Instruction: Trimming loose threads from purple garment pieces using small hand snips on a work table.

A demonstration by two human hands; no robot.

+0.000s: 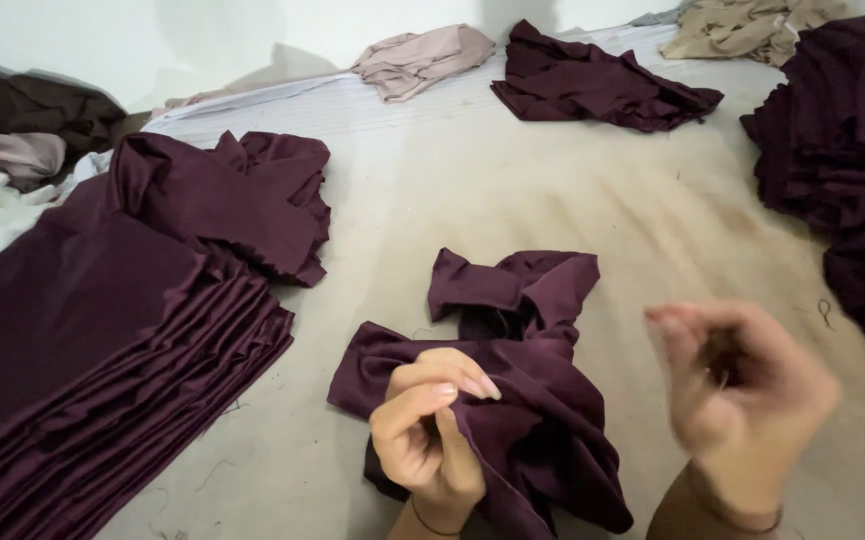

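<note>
A crumpled dark purple fabric piece (522,340) lies on the beige surface (552,190) in front of me. My left hand (430,435) pinches its near edge between thumb and fingers. My right hand (742,395) hovers to the right of the fabric, blurred by motion, fingers curled; I cannot tell whether it holds anything.
A tall stack of folded purple fabric (102,340) lies at the left, another purple heap (842,160) at the right. Farther back are a loose purple piece (592,80), pinkish cloth (422,60), tan cloth (742,25) and dark and white cloth (12,140) at far left.
</note>
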